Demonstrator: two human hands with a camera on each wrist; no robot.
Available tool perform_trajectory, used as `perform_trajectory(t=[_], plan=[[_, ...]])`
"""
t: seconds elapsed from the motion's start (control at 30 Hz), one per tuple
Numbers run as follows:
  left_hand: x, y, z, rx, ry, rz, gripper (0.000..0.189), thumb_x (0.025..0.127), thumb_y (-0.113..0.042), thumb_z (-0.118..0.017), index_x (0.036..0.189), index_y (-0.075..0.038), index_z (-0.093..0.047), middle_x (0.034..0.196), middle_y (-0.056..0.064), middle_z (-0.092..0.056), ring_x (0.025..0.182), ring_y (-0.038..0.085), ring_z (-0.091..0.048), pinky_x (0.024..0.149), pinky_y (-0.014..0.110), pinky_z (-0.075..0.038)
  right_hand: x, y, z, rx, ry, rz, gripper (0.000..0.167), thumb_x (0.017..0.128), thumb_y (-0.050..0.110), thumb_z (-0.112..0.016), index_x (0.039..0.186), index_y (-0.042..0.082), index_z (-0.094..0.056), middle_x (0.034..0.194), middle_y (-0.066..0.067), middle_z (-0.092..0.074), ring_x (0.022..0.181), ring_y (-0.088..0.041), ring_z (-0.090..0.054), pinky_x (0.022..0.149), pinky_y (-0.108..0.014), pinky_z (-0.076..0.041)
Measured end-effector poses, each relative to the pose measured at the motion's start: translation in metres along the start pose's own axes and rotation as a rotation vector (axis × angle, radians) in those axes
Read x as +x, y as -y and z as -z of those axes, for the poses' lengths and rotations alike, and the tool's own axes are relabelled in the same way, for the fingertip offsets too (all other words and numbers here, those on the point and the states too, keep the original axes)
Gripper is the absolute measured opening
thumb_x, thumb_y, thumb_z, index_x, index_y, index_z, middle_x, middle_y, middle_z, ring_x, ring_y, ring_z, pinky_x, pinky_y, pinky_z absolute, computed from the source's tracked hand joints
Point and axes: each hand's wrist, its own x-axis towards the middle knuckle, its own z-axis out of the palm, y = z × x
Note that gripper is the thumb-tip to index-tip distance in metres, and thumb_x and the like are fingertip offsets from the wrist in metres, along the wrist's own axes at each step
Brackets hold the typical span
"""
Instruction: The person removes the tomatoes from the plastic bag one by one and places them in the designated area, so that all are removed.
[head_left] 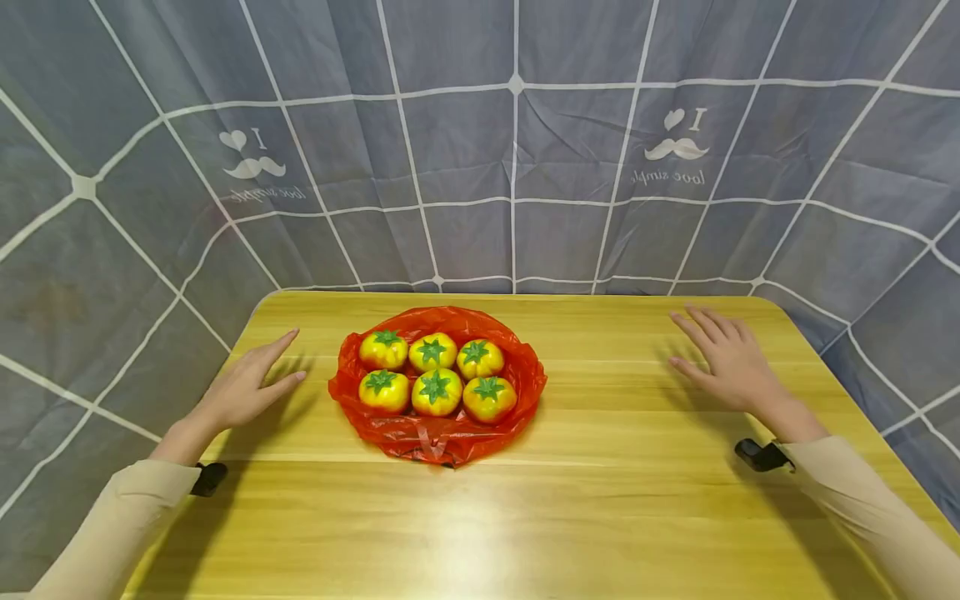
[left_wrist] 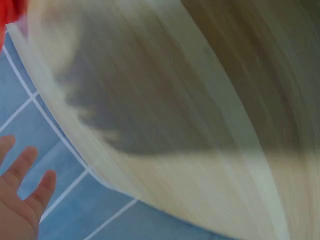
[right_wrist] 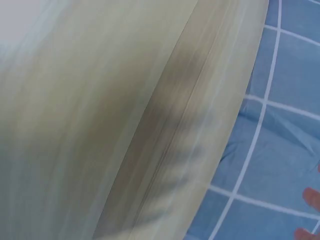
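Note:
Several shiny yellow-orange fruits (head_left: 437,392) with green star-shaped tops, like persimmons or tomatoes, sit in two rows inside a spread red plastic bag (head_left: 435,447) left of the table's middle. To the left of the bag, my left hand (head_left: 243,387) is held over the table with thumb and fingers extended, apart from the bag. My right hand (head_left: 727,362) hovers far to the right, palm down with fingers spread, holding nothing. Left fingers (left_wrist: 22,167) show at the lower left of the left wrist view; only fingertips (right_wrist: 312,199) show in the right wrist view.
The light wooden table (head_left: 600,517) has rounded far corners. Behind it and along its sides hangs a grey-blue curtain (head_left: 465,158) with white grid lines. A black wrist strap piece (head_left: 761,455) juts out below the right sleeve, another (head_left: 210,479) below the left.

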Motion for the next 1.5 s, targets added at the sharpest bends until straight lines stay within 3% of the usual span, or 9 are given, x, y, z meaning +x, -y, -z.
perform_trajectory(t=[0.17,0.3,0.43,0.53,0.9,1.1,1.2,1.5], plan=[[0.004,-0.008,-0.006,-0.155,-0.029,0.069,0.066,0.099,-0.033,-0.051,0.153,-0.007,-0.021,0.145,0.032,-0.038,0.126,0.052,-0.041,0.097,0.068,-0.034,0.006,0.009,-0.003,0.051,-0.078,0.021,0.062,0.091,0.033,-0.062,0.145,0.012,-0.039,0.144,-0.025,-0.040,0.123,-0.050,-0.041,0.095,-0.068,-0.031],[0.006,-0.018,-0.013,-0.265,-0.094,0.091,0.060,0.099,-0.023,-0.052,0.149,-0.001,-0.028,0.138,0.033,-0.045,0.116,0.050,-0.051,0.091,0.064,-0.043,0.010,0.017,-0.008,0.087,-0.145,0.042,0.059,0.090,0.027,-0.064,0.142,0.008,-0.043,0.139,-0.026,-0.045,0.117,-0.050,-0.046,0.090,-0.067,-0.036],[0.007,-0.027,-0.019,-0.291,-0.172,0.101,0.051,0.096,-0.013,-0.056,0.141,0.003,-0.039,0.130,0.033,-0.053,0.106,0.048,-0.059,0.085,0.059,-0.049,0.014,0.029,-0.015,0.131,-0.177,0.050,0.057,0.088,0.024,-0.065,0.139,0.004,-0.046,0.135,-0.025,-0.049,0.116,-0.047,-0.048,0.090,-0.065,-0.037],[0.009,-0.033,-0.023,-0.296,-0.189,0.113,0.047,0.094,-0.009,-0.057,0.137,0.005,-0.043,0.125,0.033,-0.056,0.101,0.047,-0.061,0.082,0.053,-0.051,0.018,0.039,-0.021,0.170,-0.184,0.051,0.058,0.087,0.021,-0.065,0.138,0.003,-0.046,0.134,-0.025,-0.050,0.117,-0.046,-0.048,0.091,-0.064,-0.038],[0.014,-0.047,-0.031,-0.377,-0.122,0.238,0.046,0.098,-0.012,-0.051,0.139,0.005,-0.041,0.126,0.033,-0.055,0.104,0.049,-0.059,0.089,0.055,-0.049,0.029,0.074,-0.031,0.283,-0.228,0.094,0.061,0.082,0.012,-0.069,0.138,0.004,-0.046,0.133,-0.022,-0.052,0.118,-0.042,-0.049,0.094,-0.061,-0.039],[0.018,-0.052,-0.032,-0.479,-0.070,0.287,0.049,0.100,-0.017,-0.048,0.142,0.005,-0.036,0.129,0.034,-0.052,0.107,0.046,-0.060,0.072,0.026,-0.053,0.040,0.095,-0.033,0.359,-0.259,0.117,0.061,0.081,0.009,-0.070,0.137,0.004,-0.048,0.132,-0.020,-0.054,0.119,-0.038,-0.050,0.098,-0.057,-0.039],[0.020,-0.054,-0.033,-0.547,-0.043,0.297,0.052,0.100,-0.019,-0.048,0.144,0.005,-0.033,0.131,0.034,-0.050,0.108,0.044,-0.061,0.068,0.025,-0.053,0.045,0.107,-0.031,0.411,-0.267,0.108,0.058,0.081,0.008,-0.070,0.135,0.005,-0.050,0.129,-0.019,-0.056,0.115,-0.036,-0.052,0.096,-0.055,-0.040],[0.026,-0.059,-0.032,-0.649,0.015,0.337,0.059,0.098,-0.018,-0.052,0.148,0.001,-0.028,0.137,0.035,-0.044,0.114,0.041,-0.056,0.075,0.024,-0.054,0.057,0.144,-0.020,0.524,-0.102,0.075,0.058,0.085,0.018,-0.070,0.138,0.012,-0.048,0.132,-0.012,-0.055,0.118,-0.030,-0.051,0.097,-0.053,-0.042]])
